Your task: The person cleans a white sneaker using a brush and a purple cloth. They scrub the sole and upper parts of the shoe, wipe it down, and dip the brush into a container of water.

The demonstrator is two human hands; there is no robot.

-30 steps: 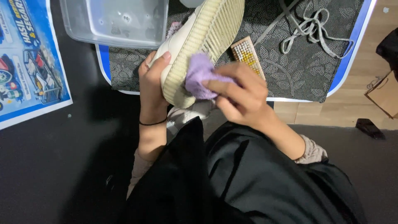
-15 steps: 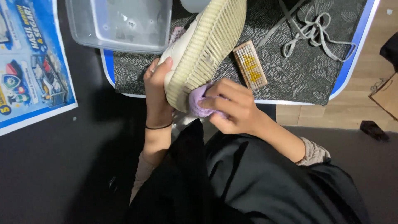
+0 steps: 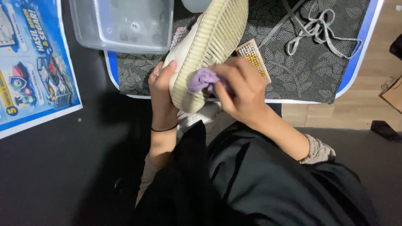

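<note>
A cream sneaker (image 3: 205,46) is held sole-up over my lap, its ribbed sole facing me. My left hand (image 3: 161,94) grips the shoe's heel end from the left, a thin black band on the wrist. My right hand (image 3: 240,90) presses a small purple cloth (image 3: 201,79) against the sole near the heel. Part of the cloth is hidden under my fingers.
A clear plastic tub (image 3: 123,23) with water sits at the top left. A wooden brush (image 3: 254,56) and loose grey laces (image 3: 314,29) lie on a dark patterned mat (image 3: 293,75) over a blue-edged board. A printed poster (image 3: 33,67) lies left. Wooden floor shows right.
My right hand with the purple cloth has shifted along the sole, down toward the heel and then slightly back up. The shoe stays in my left hand.
</note>
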